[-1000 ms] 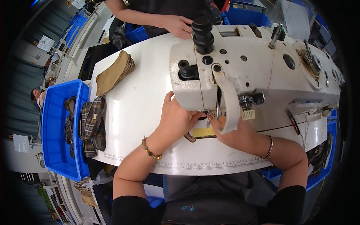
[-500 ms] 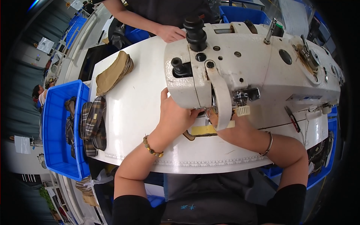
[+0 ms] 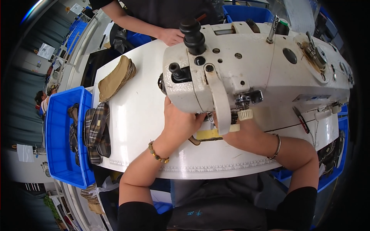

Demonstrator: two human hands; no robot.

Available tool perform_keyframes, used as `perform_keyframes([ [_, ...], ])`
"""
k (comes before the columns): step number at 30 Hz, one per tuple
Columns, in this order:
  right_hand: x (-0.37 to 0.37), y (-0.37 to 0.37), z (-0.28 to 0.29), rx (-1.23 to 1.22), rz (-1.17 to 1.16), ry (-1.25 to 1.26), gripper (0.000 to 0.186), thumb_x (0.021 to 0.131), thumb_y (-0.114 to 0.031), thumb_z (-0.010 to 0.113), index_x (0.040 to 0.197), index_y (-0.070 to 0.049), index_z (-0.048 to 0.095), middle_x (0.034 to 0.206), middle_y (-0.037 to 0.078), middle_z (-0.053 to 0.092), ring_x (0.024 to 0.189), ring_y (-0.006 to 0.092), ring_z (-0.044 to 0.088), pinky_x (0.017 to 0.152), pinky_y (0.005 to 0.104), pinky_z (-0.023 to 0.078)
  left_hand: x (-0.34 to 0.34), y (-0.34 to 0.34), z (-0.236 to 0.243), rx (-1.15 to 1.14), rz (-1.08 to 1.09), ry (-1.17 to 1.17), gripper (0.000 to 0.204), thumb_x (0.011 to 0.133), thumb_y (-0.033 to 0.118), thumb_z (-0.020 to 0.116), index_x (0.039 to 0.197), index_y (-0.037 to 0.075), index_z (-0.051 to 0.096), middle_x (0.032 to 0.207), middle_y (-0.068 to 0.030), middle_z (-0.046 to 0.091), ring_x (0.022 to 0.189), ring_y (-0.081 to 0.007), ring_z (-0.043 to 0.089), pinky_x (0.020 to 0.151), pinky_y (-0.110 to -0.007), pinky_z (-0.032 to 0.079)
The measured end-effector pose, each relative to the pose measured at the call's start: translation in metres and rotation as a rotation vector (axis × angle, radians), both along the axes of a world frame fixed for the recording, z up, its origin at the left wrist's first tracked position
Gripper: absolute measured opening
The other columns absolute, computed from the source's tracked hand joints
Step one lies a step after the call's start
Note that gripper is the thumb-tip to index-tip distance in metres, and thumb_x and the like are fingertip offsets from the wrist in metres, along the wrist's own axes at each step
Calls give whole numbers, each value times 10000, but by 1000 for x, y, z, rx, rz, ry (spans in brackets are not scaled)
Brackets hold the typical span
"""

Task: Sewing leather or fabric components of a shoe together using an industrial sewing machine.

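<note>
Left hand: the left hand [image 3: 181, 118] reaches under the front of the machine, thumb and fingers drawn narrow near the needle; whether it pinches anything, I cannot tell.
Right hand: the right hand [image 3: 241, 130] comes in from the other side, its fingertips partly hidden behind the machine's white lever [image 3: 221, 104]; I cannot tell what they grip.
Brown piece: a small brown piece [image 3: 195, 141] shows its curved end on the table, just below the left hand's fingers.
Yellow strip: the yellow strip [image 3: 208, 134] lies between the two hands, below the needle area.
Sewing machine: the white sewing machine [image 3: 246, 69] stretches over the right half of the table [image 3: 135, 131].
Snips: red-and-black snips [image 3: 301, 119] lie on the table, right of the right hand.
Cloth stack: tan cloth pieces [image 3: 115, 78] sit stacked toward the table's far left.
Plaid items: plaid pouches [image 3: 98, 129] rest at the table's left edge, beside a blue bin [image 3: 61, 154].
Co-worker: another person's hand [image 3: 172, 37] is at the table's far edge, near the machine.
</note>
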State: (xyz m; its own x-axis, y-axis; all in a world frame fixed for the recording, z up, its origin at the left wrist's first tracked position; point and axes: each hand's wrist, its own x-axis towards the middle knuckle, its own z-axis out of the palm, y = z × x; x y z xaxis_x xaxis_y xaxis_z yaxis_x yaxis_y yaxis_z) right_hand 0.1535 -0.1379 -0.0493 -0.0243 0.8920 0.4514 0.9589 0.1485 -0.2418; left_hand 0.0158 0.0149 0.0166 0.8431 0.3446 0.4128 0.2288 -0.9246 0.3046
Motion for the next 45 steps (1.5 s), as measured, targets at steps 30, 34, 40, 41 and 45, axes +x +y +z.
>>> perform_keyframes([
  [30,-9,-5,14,-39,95,-248,475,769,-123,638,1232,-18,631,795,79,649,568,207,632,499,345,500,-2,12,-12,-349,-73,-42,296,687,154,812,971,115,740,809,-97,709,729,-307,673,631,-374,527],
  [34,-8,-6,18,-69,128,-204,498,786,-130,629,1274,-28,615,786,43,634,576,200,623,478,348,474,1,14,-16,-318,-83,-119,262,675,137,796,929,108,742,759,-103,698,705,-314,667,620,-376,521],
  [40,-13,-5,26,-127,76,-304,459,830,-160,621,1280,-70,623,745,-4,624,613,181,620,473,328,416,2,15,-24,-287,-81,-111,230,657,103,757,886,100,735,706,-111,666,671,-339,644,616,-402,517],
  [41,-12,-4,27,-145,65,-319,398,862,-170,614,1249,-79,639,744,-13,627,637,176,627,484,322,408,2,15,-24,-231,-86,-132,228,654,101,752,881,98,733,694,-114,656,666,-349,637,615,-412,515],
  [45,-11,-2,24,-411,75,21,275,937,-214,584,1174,-95,657,745,-20,633,659,167,633,511,310,424,1,6,-16,-229,-25,-135,221,648,111,753,867,89,731,703,-125,651,671,-361,630,618,-423,511],
])
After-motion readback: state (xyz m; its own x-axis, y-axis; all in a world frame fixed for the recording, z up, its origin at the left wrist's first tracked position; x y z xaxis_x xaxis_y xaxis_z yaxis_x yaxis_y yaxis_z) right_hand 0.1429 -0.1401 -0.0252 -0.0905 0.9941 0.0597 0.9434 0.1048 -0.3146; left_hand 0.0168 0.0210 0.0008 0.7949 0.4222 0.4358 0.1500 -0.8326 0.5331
